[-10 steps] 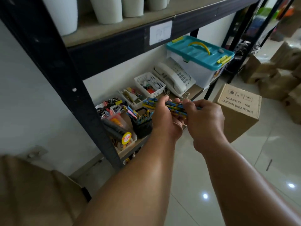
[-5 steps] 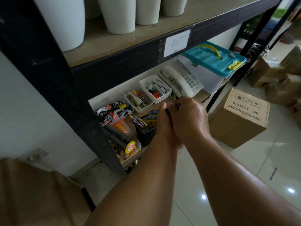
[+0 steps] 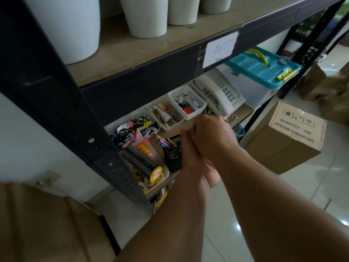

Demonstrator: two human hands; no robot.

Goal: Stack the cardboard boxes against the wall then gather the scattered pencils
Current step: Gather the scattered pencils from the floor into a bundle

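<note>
My left hand and my right hand are pressed together at the lower shelf, right beside a black mesh pencil cup. Both are closed around a bundle of pencils; only a few ends show between the fingers, and the rest is hidden by my right hand. Several coloured pencils stand in the cup. A cardboard box printed "QUANTITY 100" sits on the floor to the right of the rack. Part of another cardboard box fills the lower left corner.
The black metal rack holds white pots on the upper shelf. The lower shelf carries stationery trays, a white telephone, a teal-lidded container and a tape tub. More cardboard boxes lie at the far right on the tiled floor.
My hands have moved down and left from holding the pencil bundle level in front of the shelf to the pencil cup. The bundle is now mostly hidden. My view has moved closer to the rack.
</note>
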